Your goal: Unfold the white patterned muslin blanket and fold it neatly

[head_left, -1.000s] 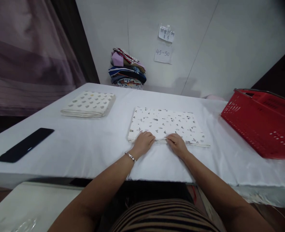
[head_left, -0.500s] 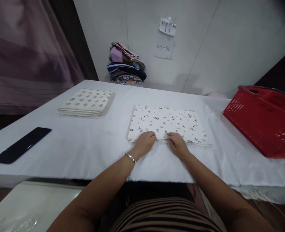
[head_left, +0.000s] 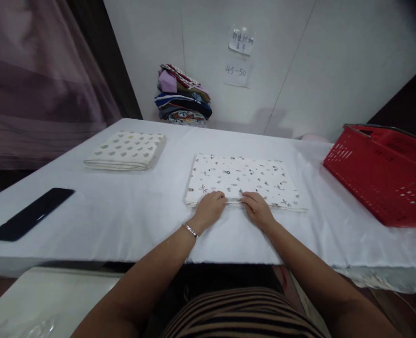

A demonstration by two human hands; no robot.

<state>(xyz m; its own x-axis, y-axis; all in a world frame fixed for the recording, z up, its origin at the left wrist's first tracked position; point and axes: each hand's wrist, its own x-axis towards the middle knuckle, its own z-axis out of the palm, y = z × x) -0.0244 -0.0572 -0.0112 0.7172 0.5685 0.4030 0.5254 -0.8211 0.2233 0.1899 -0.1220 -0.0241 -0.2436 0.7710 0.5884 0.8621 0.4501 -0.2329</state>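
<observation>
A folded white cloth with small grey and brown prints (head_left: 243,176) lies flat on the white-covered table (head_left: 151,220). My left hand (head_left: 211,206), with a silver bracelet at the wrist, grips the cloth's near edge with fingers curled over it. To its right, my right hand (head_left: 258,210) pinches the same layered edge, thumb side toward the left hand. A short stretch of edge shows between the two hands. Parts of the fingers below the edge are hidden.
Another folded cloth with grey leaf-like prints (head_left: 127,150) lies at the left. A dark flat phone-like slab (head_left: 32,213) is near the left front. At the right stands a red plastic basket (head_left: 380,173). Several folded fabrics (head_left: 183,96) are stacked behind the table, by the wall.
The view has shifted very slightly. Both hands stay at the cloth's near edge, which looks a little raised between them now.
</observation>
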